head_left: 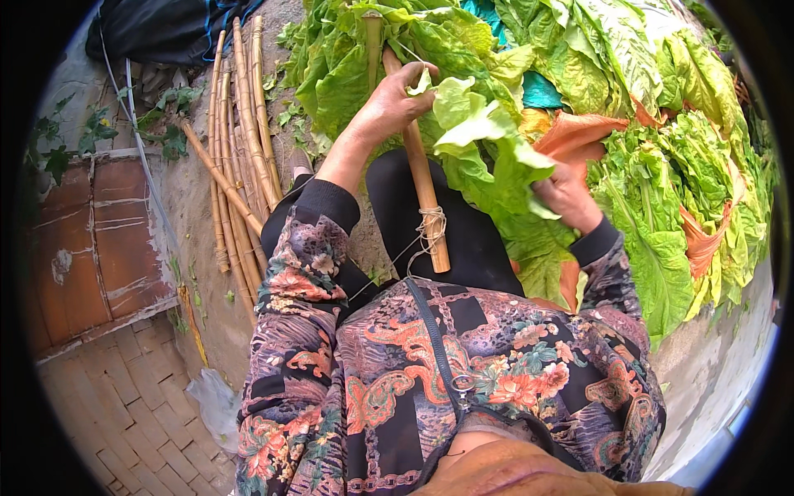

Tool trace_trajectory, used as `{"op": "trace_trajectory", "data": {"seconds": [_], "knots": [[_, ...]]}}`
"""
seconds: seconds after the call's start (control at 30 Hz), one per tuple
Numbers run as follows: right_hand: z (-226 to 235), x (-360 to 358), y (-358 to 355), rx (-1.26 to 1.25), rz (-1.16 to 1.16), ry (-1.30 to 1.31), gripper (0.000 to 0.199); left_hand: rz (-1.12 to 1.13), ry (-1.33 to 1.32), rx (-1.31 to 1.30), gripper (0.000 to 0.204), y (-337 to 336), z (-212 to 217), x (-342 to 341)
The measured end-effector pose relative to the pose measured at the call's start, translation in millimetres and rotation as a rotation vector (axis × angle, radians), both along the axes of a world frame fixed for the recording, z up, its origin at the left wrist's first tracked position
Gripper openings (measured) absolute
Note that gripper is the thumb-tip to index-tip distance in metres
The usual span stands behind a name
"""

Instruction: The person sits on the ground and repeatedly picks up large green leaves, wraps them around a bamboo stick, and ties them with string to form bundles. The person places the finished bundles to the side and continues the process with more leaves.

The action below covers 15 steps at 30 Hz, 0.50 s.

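A wooden pole [426,194] runs from my lap away between my knees, with pale string [432,221] wound and knotted near its close end. Over the pole, my left hand [395,101] is closed in a pinch on a pale green tobacco leaf [475,128], beside a taut strand of string. Farther right, my right hand [569,197], slightly blurred, grips the lower part of the leaves hanging there. Beyond the left hand, a mass of broad leaves [335,91] covers the far part of the pole.
Several bamboo poles [240,124] lie on the ground at the left. Heaped leaves [653,198] with orange cloth [579,136] among them fill the right. A rusty metal panel [99,240], brick paving [141,397], a clear plastic bag [217,405] and black sheeting [157,33] are at the left.
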State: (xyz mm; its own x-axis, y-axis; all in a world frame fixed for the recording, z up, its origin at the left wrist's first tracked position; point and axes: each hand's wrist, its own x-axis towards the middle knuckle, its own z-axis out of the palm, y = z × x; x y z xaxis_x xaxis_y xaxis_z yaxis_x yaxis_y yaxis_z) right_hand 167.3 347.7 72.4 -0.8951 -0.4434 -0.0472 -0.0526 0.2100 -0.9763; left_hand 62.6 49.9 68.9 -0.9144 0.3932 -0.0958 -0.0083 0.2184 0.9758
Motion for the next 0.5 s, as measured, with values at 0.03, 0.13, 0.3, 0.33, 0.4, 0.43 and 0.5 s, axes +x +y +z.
{"op": "trace_trajectory", "data": {"seconds": [0.03, 0.13, 0.3, 0.33, 0.4, 0.43, 0.5], "knots": [[-17, -23, 39, 0.031, 0.046, -0.148, 0.051, -0.031, 0.093, 0.06, 0.037, -6, 5, 1], [29, -87, 60, 0.416, 0.284, 0.076, 0.047, -0.058, 0.174, 0.008, 0.054, -26, 13, 7], [-52, -165, 10, 0.687, 0.821, 0.596, 0.046, -0.183, 0.146, 0.069, 0.067, -15, 28, 13], [-83, -173, -5, 0.66, 0.874, 0.501, 0.044, -0.204, 0.082, 0.184, 0.065, -13, 25, 14], [-92, -171, -37, 0.539, 0.802, 0.209, 0.047, -0.1, 0.041, 0.116, 0.048, -18, 22, 17], [-63, -160, -66, 0.468, 0.772, 0.03, 0.053, -0.047, 0.06, 0.092, 0.042, -20, 30, 27], [-17, -134, -84, 0.489, 0.421, 0.187, 0.053, 0.015, 0.055, 0.134, 0.029, -23, 39, 36]]}}
